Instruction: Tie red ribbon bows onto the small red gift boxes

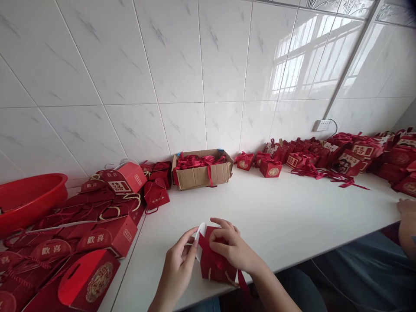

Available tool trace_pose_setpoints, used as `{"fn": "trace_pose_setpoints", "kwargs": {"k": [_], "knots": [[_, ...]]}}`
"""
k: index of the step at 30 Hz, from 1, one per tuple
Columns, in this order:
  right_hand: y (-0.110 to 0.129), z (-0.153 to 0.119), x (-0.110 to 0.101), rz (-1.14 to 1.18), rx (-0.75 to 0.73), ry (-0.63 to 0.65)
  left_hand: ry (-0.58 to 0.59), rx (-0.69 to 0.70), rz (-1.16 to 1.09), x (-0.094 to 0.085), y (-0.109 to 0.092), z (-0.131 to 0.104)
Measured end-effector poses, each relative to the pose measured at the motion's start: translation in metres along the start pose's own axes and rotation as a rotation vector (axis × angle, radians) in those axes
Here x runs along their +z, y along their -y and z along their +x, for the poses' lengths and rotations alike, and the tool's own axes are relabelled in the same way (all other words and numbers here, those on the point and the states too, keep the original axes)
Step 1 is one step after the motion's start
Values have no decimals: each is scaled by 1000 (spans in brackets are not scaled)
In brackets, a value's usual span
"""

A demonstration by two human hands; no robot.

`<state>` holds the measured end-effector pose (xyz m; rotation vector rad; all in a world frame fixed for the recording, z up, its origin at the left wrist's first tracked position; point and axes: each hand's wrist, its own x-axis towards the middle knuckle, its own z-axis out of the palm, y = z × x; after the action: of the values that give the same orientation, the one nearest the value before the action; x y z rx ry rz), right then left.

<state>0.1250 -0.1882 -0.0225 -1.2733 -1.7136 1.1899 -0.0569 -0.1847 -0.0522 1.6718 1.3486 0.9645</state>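
Note:
A small red gift box (214, 268) with a twisted cord handle sits near the front edge of the white table, between my two hands. At its left side my left hand (182, 264) pinches a pale flap (202, 232) between thumb and fingers. My right hand (232, 249) lies over the top of the box, fingers bent and closed on a red ribbon (205, 246) that crosses it. The ribbon's loose tail (243, 281) hangs down at the right, by my wrist. The undersides of the right fingers are partly hidden.
Red gift boxes (97, 238) are piled at left beside a red plastic basin (35, 195). A cardboard box (204, 178) of red ribbons stands by the wall. Ribbon-tied boxes (271, 169) line the back right. At the right edge, another person's arm (407, 221) rests by the table.

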Motion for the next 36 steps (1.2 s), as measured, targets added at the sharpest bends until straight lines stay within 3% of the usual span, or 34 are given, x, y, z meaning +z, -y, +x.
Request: {"fn": "trace_pose_setpoints", "kwargs": {"k": [10, 18, 36], "knots": [[-3, 6, 6, -4, 91, -39, 6, 4, -30, 0, 0, -4], [3, 2, 0, 77, 70, 42, -17, -12, -30, -1, -4, -4], [-2, 3, -1, 119, 69, 48, -2, -28, -89, -2, 4, -3]]}}
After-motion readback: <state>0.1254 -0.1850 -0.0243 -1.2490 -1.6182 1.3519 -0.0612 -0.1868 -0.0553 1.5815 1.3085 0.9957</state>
